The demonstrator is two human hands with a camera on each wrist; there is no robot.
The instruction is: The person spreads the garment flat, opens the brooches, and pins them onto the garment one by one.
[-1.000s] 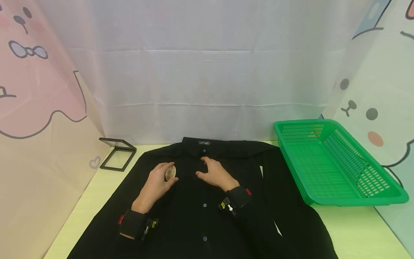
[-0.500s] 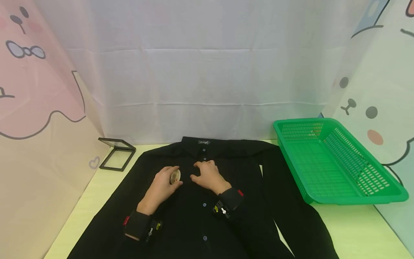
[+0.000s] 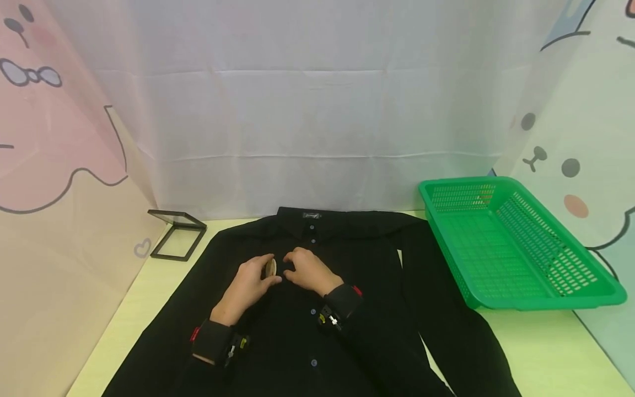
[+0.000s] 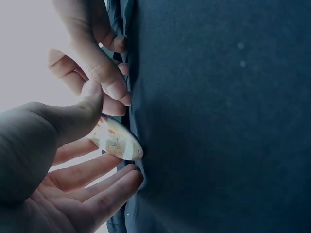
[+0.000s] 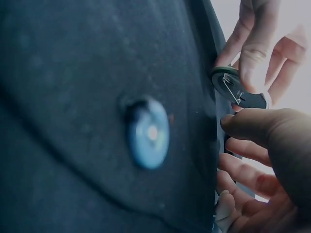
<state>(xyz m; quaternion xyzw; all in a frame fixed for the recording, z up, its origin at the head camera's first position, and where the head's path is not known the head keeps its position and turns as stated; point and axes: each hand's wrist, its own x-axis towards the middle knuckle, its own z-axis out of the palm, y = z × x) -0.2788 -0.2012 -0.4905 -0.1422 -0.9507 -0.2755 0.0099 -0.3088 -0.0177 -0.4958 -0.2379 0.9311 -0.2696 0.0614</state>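
A round pin badge [image 3: 270, 268] stands on edge between the thumb and fingers of my left hand [image 3: 250, 284], over the chest of a black buttoned shirt [image 3: 357, 248]. Its glossy picture side faces up in the left wrist view, where the badge's edge [image 4: 138, 153] comes right at the cloth. From the right wrist, the dark back with its metal pin [image 5: 231, 88] shows. My right hand [image 3: 311, 270] is just right of the badge, fingers loosely bent and thumb tip close beneath the badge, holding nothing visible.
A green plastic basket [image 3: 570, 302] stands at the right, beside the shirt's sleeve. At the back left, an open black-framed case [image 3: 171, 257] lies on the pale table [image 3: 124, 320]. White curtain [image 3: 307, 121] hangs behind, with printed cloth on both sides.
My left hand has moved slightly right with the badge, which has turned more edge-on. The right hand has come left, closing the gap between them.
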